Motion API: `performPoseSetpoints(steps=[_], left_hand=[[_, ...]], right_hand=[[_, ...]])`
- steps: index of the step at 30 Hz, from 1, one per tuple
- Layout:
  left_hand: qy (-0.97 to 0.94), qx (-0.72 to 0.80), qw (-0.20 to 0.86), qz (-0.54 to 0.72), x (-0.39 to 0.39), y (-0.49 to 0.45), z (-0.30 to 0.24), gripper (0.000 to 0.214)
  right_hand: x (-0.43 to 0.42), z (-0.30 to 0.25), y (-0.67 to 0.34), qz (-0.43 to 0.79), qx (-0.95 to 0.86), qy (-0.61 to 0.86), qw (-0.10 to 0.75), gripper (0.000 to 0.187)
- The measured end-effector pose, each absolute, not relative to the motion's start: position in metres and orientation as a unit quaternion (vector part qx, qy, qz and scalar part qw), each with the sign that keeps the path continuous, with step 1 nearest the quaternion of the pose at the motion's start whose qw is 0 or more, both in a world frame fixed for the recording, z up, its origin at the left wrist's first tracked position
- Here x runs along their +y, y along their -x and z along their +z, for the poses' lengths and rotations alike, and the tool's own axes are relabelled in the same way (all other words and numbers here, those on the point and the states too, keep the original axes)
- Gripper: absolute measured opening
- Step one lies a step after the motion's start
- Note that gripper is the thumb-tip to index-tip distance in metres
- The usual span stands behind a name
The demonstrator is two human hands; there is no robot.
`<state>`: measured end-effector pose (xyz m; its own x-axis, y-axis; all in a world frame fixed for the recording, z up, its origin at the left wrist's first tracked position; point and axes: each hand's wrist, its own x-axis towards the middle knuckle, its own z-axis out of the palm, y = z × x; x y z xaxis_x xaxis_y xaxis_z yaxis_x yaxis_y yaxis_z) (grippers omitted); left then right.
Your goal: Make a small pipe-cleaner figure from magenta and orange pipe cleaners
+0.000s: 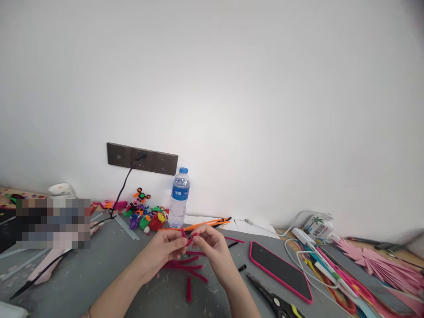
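Note:
Between my two hands is a dark pink pipe cleaner [190, 241], bent into a small curve. My left hand [168, 247] pinches it with thumb and forefinger, while my right hand [209, 243] grips its other side the same way. On the grey table below lie several more dark pink pipe cleaners [185, 265], partly hidden by my hands. A short folded pink piece [188, 290] rests nearer to me. Orange pipe cleaners [212, 224] and black ones lie behind my hands.
A water bottle [180, 198] stands by the wall, beside colourful pipe-cleaner figures [145, 214]. To the right lie a phone [280, 270], scissors [270, 296], white cables and pink folded paper [377, 265]. A black cord [122, 190] runs from the wall socket. Another person's hand [44, 269] is at left.

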<state>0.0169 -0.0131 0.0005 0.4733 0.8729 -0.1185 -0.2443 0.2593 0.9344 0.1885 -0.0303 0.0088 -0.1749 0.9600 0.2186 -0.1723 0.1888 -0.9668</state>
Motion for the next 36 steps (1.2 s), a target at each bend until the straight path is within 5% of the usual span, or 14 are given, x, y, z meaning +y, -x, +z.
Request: performPoseSetpoints(steps=[23,28,36], left_hand=[[-0.626,0.343,0.671,0.201,-0.02,-0.007,0.014,0.025],[-0.631,0.414,0.602,0.263,-0.014,-0.007,0.011,0.031],[-0.673,0.431,0.397,0.45,-0.007,-0.013,0.007,0.011]], right_hand=[[-0.035,0.008,-0.197,0.669,-0.562,0.306,0.378,0.022],[-0.03,0.009,-0.196,0.6,-0.538,0.358,0.472,0.021],[-0.019,-0.007,-0.191,0.558,-0.504,0.367,0.548,0.026]])
